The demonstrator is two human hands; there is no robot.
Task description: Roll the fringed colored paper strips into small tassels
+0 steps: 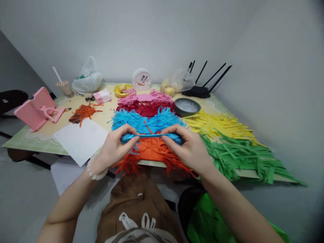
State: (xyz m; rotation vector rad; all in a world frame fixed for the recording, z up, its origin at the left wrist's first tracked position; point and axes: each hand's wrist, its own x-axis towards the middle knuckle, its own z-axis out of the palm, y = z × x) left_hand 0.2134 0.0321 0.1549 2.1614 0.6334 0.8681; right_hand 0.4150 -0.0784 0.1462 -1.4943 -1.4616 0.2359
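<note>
A narrow folded strip of blue fringed paper [150, 135] is stretched level between my two hands. My left hand [118, 143] pinches its left end, and my right hand [186, 145] pinches the other end, thumbs toward me. Blue fringe bunches show around the fingers of both hands. Just under the strip, orange fringed paper [152, 150] lies at the table's front edge. Behind it spreads a pile of blue fringed paper [126, 118], then dark red fringed paper [145, 108] and pink fringed paper [149, 98].
Yellow fringed paper [217, 125] and green fringed paper [243, 155] cover the right side. A dark bowl [187, 106] stands behind them, near a black router [196, 91]. At left are a white sheet [82, 138], a pink stand [37, 109] and a drink cup [65, 88].
</note>
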